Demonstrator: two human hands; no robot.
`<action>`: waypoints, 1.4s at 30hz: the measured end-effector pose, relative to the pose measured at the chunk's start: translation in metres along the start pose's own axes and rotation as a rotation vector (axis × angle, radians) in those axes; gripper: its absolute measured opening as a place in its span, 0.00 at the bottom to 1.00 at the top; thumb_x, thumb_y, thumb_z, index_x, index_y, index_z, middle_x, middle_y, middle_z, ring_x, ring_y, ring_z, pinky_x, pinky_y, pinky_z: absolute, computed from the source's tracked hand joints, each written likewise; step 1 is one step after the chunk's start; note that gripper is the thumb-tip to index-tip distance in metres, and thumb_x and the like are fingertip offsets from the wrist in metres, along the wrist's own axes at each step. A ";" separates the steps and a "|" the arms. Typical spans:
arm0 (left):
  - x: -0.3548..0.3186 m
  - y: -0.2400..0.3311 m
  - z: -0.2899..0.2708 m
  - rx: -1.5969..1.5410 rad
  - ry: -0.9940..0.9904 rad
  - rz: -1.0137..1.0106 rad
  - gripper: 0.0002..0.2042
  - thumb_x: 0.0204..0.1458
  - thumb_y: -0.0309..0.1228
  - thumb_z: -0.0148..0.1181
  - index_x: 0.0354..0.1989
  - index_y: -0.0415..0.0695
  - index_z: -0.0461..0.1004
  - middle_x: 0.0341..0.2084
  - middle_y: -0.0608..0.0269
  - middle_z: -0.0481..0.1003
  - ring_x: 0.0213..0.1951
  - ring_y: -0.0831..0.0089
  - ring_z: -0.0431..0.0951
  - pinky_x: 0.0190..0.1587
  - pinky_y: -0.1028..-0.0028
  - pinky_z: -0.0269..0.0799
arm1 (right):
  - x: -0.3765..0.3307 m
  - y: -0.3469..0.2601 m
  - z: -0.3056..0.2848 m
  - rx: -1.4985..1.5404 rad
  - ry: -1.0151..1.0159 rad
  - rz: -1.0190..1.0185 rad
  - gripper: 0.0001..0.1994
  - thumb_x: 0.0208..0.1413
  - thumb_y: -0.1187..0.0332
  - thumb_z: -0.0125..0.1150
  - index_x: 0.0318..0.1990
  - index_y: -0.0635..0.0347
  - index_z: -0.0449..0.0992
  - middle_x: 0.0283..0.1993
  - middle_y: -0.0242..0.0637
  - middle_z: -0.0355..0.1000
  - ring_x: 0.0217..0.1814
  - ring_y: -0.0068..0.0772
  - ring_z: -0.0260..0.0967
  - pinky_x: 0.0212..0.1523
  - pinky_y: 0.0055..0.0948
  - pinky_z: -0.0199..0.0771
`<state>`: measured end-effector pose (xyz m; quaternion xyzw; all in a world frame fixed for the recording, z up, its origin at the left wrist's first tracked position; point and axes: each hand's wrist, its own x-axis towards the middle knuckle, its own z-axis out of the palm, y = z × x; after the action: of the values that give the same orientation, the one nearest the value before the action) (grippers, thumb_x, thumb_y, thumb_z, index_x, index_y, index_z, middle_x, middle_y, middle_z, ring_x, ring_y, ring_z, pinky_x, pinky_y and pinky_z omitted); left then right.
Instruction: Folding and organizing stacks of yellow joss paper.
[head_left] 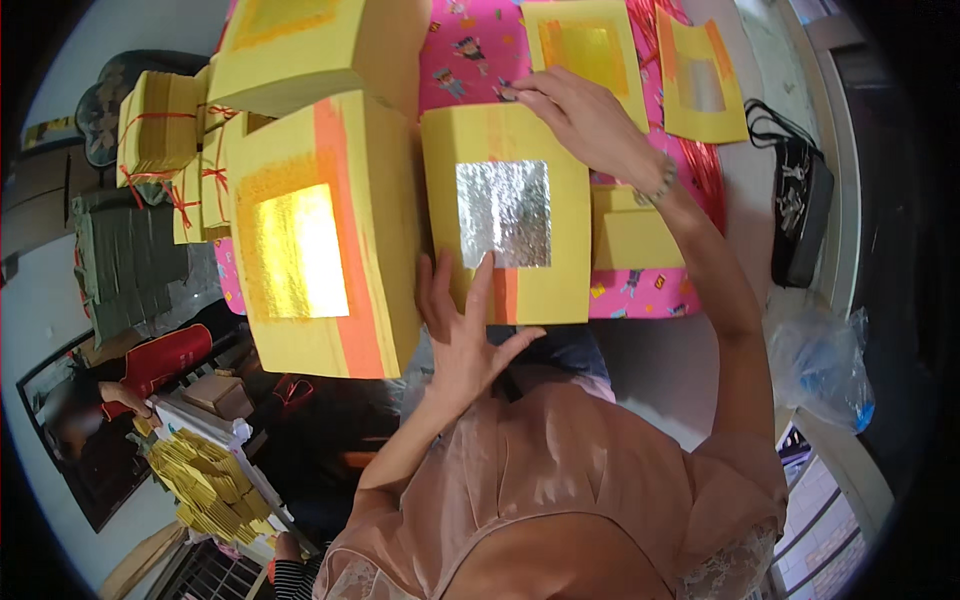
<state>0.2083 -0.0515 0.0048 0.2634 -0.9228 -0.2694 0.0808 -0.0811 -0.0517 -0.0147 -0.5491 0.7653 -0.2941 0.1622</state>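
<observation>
In front of me is a stack of yellow paper sheets [570, 230], its top sheet carrying a silver foil square [520, 200] and an orange stripe. My left hand [460, 330] rests on the near left part of this stack with its fingers spread, the index fingertip at the foil's lower edge. At the far edge lies my right hand [570, 110], fingers stretched out leftward over the top corner side; its fingertips are partly hidden. Close on the left stands a tall stack of yellow paper [385, 250] with a gold foil square [300, 250] and an orange stripe.
Another tall yellow stack [390, 50] stands behind. Bundles tied with red string [160, 125] sit far left. Foil sheets [700, 90] lie far right, near a black bag [800, 210]. A pink patterned cloth [470, 50] covers the table. At lower left, another person's hand [125, 395] is near yellow papers [215, 480].
</observation>
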 end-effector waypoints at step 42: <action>-0.018 -0.035 0.018 -0.109 0.283 0.448 0.21 0.42 0.30 0.68 0.46 0.43 0.74 0.45 0.57 0.73 0.50 0.55 0.70 0.50 0.61 0.70 | -0.170 -0.082 0.005 -0.303 -0.132 -0.226 0.21 0.52 0.58 0.62 0.49 0.61 0.72 0.52 0.43 0.69 0.57 0.46 0.65 0.57 0.39 0.64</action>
<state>0.2336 -0.0592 -0.0298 0.0829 -0.9217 -0.2544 0.2808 0.0412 0.0875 0.0206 -0.6678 0.7219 -0.1556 0.0934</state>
